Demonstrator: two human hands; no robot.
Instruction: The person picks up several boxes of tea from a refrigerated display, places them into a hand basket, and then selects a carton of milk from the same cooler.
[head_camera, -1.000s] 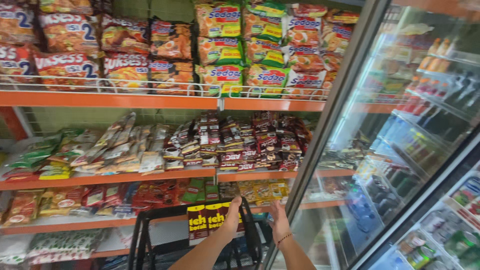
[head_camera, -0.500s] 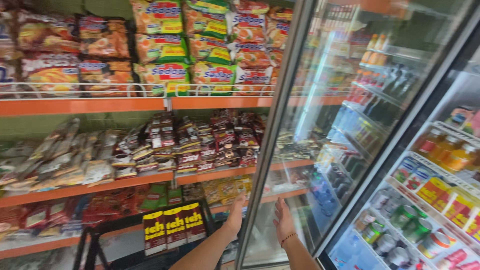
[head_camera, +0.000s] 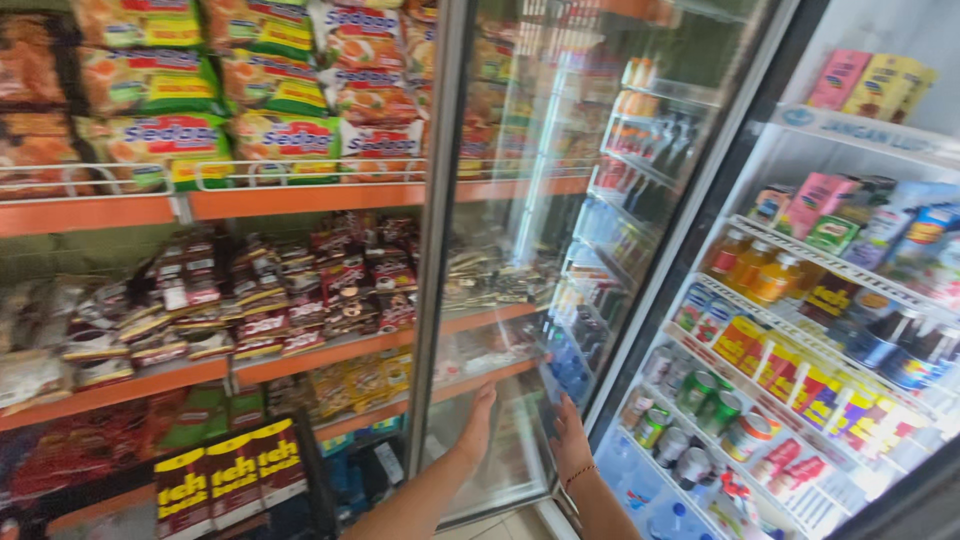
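Head view, shop aisle beside a drinks cooler. Left hand (head_camera: 478, 420) laid flat and open against the swung-out glass door (head_camera: 520, 250), fingers pointing toward 12 o'clock, nothing clasped. Right hand (head_camera: 568, 436) just at 3 o'clock of it, open too, fingertips up on the door's inner edge at the hinge-side frame (head_camera: 690, 200); a thin bracelet (head_camera: 580, 473) at the wrist. Door standing between both hands and the snack shelves, rising from 6 o'clock to beyond the top edge, its pane touching both palms. Whether the right fingers curl round the edge: cannot tell.

At 9 to 11 o'clock of the hands, orange shelves (head_camera: 300, 200) stacked with noodle packets (head_camera: 280, 140) above and dark sachets (head_camera: 260, 300) below. At 8 o'clock, yellow-and-black packs (head_camera: 230, 480) on a dark rack. At 2 to 4 o'clock, the cooler's wire shelves (head_camera: 800, 260) lined with cartons, bottles (head_camera: 750, 270) and cans (head_camera: 700, 390).

Hard to read: goods behind the pane washed out by reflections; the shelf rows mirrored in the glass, real and reflected cans blending near the frame. Both forearms cut off at the bottom edge. Lower left shelves blurred, contents there only red and green smears. Cooler's far right cropped by the frame, its lowest shelf half seen.
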